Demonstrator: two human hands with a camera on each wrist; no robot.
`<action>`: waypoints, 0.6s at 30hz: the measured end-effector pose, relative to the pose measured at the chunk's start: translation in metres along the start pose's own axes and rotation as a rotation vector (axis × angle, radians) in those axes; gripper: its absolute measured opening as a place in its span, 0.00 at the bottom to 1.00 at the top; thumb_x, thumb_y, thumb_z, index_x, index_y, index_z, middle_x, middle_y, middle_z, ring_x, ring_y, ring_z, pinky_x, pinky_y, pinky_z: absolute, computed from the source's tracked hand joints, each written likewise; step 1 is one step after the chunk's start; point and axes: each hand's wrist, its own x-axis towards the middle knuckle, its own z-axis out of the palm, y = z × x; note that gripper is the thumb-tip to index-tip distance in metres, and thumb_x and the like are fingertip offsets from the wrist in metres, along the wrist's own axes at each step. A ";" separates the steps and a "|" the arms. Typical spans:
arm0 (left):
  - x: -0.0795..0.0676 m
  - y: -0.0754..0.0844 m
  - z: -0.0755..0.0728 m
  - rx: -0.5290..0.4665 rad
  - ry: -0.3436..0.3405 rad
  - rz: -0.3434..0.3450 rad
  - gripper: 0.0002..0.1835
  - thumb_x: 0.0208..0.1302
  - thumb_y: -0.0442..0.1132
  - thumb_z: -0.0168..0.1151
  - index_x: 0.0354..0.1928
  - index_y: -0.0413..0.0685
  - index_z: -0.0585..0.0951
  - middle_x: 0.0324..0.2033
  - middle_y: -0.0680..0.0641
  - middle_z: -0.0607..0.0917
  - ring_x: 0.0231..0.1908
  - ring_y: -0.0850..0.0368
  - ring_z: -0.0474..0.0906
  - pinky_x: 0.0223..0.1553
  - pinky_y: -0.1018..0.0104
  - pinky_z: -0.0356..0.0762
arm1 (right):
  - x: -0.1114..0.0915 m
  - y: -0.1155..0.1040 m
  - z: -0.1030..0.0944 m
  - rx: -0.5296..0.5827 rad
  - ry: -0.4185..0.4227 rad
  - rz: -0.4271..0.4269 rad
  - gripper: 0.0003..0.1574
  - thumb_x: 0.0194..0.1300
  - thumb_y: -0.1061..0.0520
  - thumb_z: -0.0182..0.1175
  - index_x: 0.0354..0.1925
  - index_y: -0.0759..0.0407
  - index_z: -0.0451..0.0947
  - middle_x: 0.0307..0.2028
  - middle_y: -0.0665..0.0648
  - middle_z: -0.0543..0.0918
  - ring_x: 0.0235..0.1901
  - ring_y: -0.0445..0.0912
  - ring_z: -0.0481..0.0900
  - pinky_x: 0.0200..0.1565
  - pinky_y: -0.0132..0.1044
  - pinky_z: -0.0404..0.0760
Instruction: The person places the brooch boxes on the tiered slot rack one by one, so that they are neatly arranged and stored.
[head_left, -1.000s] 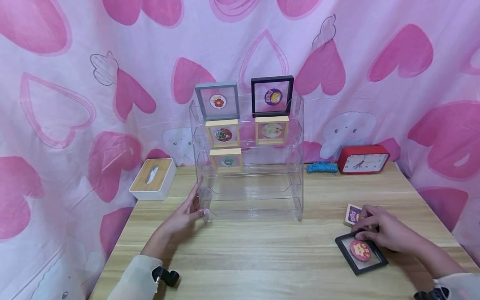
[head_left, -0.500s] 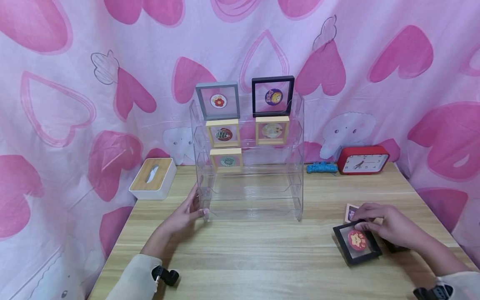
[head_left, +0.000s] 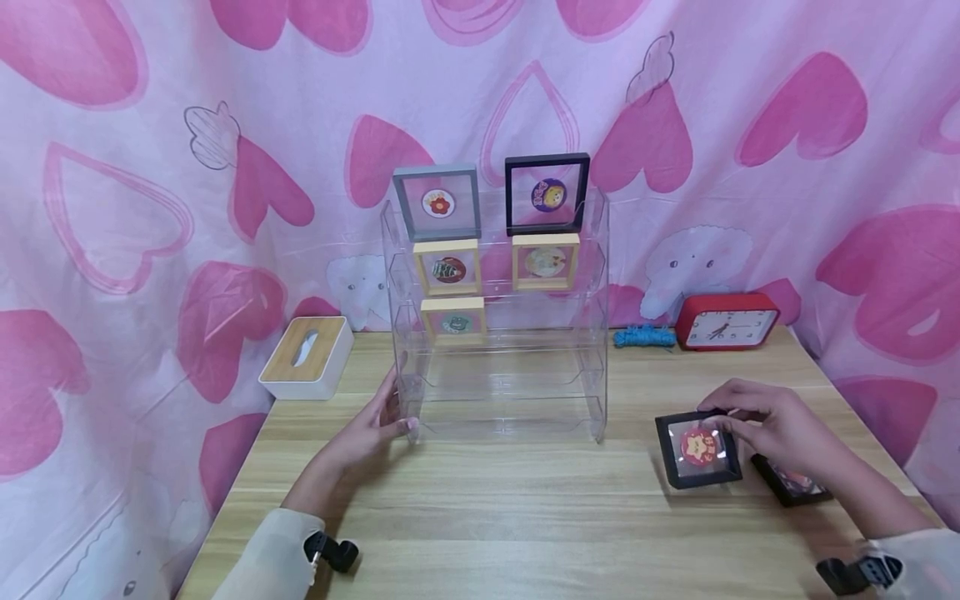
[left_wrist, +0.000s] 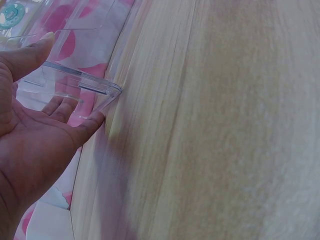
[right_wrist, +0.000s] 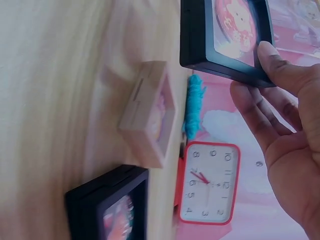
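My right hand (head_left: 795, 433) pinches a black display frame (head_left: 678, 477) by its top corner, with the thumb on its front. A red round badge with a yellow star sits inside it. The frame is raised above the table and tilted. My left hand (head_left: 371, 421) holds the lower left side of a clear tiered acrylic rack (head_left: 498, 429); in the left wrist view, the rack's corner (left_wrist: 102, 85) shows between thumb and fingers. On the rack stand a grey frame (head_left: 405, 204), a black frame (head_left: 510, 200) and several light wooden frames (head_left: 450, 292) with badges.
Another black frame (head_left: 791, 487) lies beneath my right wrist. A small wooden frame (right_wrist: 140, 112) lies beside it in the right wrist view. A red clock (head_left: 727, 323) and blue cord (head_left: 645, 335) are at the back right, a tissue box (head_left: 307, 358) at the left.
My right hand has lifted the black frame with the red badge off the table and moved it up and slightly left, uncovering another black frame. My left hand has stayed on the rack.
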 end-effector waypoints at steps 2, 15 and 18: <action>0.000 0.000 0.000 0.000 -0.005 0.012 0.60 0.79 0.34 0.65 0.88 0.84 0.33 0.90 0.33 0.40 0.88 0.28 0.39 0.87 0.33 0.37 | 0.005 -0.001 0.000 -0.045 0.037 -0.031 0.32 0.52 0.80 0.78 0.46 0.49 0.93 0.43 0.49 0.91 0.35 0.32 0.83 0.33 0.18 0.84; 0.000 0.000 0.001 0.017 -0.005 0.036 0.61 0.79 0.33 0.65 0.89 0.78 0.31 0.90 0.32 0.41 0.88 0.27 0.41 0.87 0.34 0.40 | 0.048 -0.036 -0.008 -0.128 0.205 -0.112 0.34 0.47 0.81 0.80 0.47 0.52 0.94 0.46 0.51 0.90 0.43 0.24 0.78 0.41 0.13 0.81; 0.000 0.001 0.001 0.024 0.003 0.026 0.60 0.79 0.33 0.65 0.89 0.81 0.32 0.90 0.33 0.39 0.88 0.27 0.39 0.87 0.33 0.38 | 0.059 -0.048 -0.007 -0.147 0.229 -0.098 0.34 0.48 0.79 0.81 0.49 0.51 0.94 0.46 0.50 0.90 0.41 0.24 0.77 0.40 0.12 0.80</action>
